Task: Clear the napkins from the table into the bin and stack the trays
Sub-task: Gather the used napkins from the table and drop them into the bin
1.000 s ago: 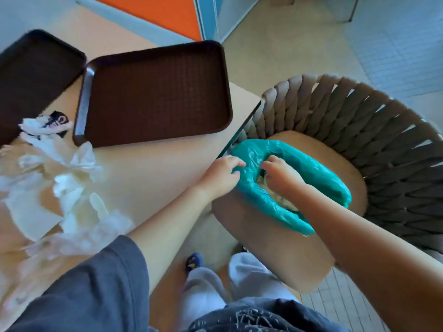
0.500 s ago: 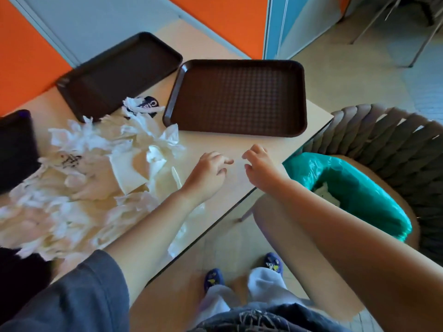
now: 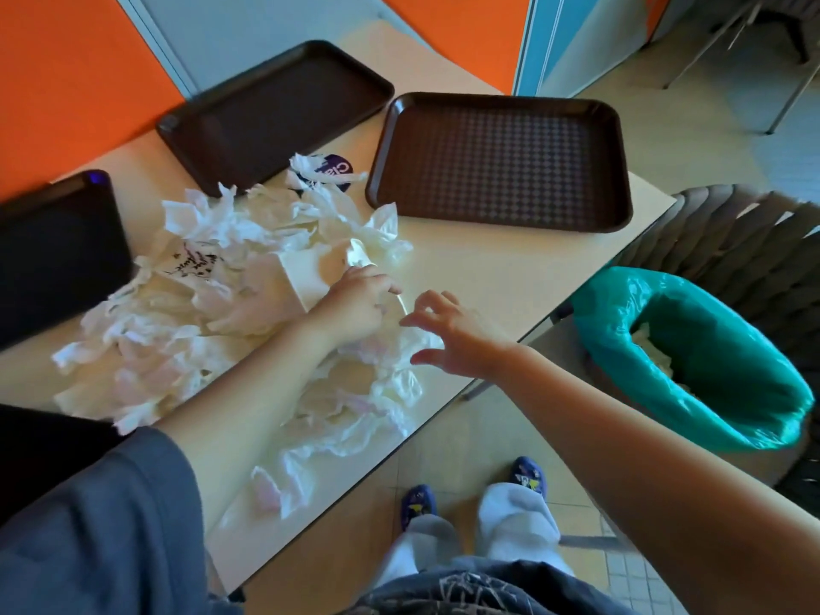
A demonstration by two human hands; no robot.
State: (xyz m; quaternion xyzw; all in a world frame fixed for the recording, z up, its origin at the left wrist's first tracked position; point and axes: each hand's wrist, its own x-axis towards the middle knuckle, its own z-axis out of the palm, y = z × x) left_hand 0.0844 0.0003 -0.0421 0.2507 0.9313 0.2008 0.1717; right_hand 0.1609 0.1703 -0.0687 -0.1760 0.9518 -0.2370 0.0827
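Note:
A big heap of crumpled white napkins (image 3: 213,299) covers the left half of the beige table (image 3: 501,277). My left hand (image 3: 355,299) lies at the heap's right edge, its fingers curled into the napkins. My right hand (image 3: 457,335) hovers just right of it with fingers spread, over a few loose napkins near the table edge. Three dark brown trays lie flat and apart: one at the right (image 3: 501,157), one at the back (image 3: 275,108), one at the far left (image 3: 53,255). The bin with a teal bag (image 3: 710,361) stands off the table's right corner, with napkins inside.
A woven grey chair (image 3: 754,233) curves behind the bin. A purple printed wrapper (image 3: 333,170) lies among the napkins between the trays. Orange and grey wall panels back the table. My feet stand on the tiled floor below the table's front edge.
Both hands left the bin bag and swung left over the table. My left hand has reached into the napkin heap; my right hand opened and followed beside it.

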